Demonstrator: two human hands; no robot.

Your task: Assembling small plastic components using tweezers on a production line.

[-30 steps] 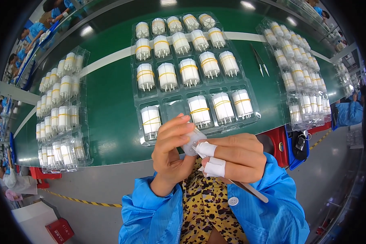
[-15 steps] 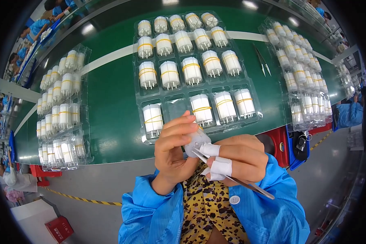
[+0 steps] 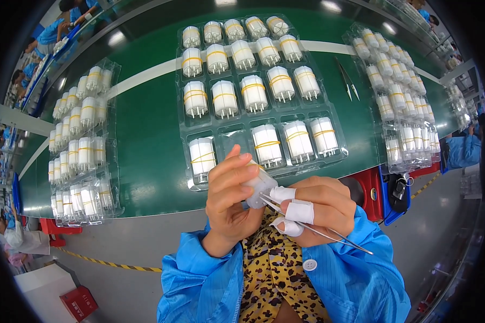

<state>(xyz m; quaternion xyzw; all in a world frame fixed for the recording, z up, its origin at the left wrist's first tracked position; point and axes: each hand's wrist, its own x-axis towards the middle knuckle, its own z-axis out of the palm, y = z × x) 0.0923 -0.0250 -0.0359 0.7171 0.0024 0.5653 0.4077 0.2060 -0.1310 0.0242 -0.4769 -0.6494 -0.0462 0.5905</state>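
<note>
Right hand (image 3: 320, 207): I see it closed on tweezers (image 3: 312, 229), tips at the part.
Left hand (image 3: 231, 199): gripping white cylindrical part (image 3: 257, 185), frame centre.
Tray (image 3: 253, 156): 12 o'clock of the hands, one pocket empty.
Spare tweezers (image 3: 347, 79): 1 o'clock, on green table (image 3: 151, 140).

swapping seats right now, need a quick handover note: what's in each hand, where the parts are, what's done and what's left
Left hand: holds one white cylindrical part above the lap.
Right hand, fingertips taped: holds tweezers, tips at the part.
Middle clear tray on the green table: one empty pocket in the front row, the other pockets filled.
Side trays hold more parts; spare tweezers lie on the table.
Left: the held part is not yet in a tray.
</note>
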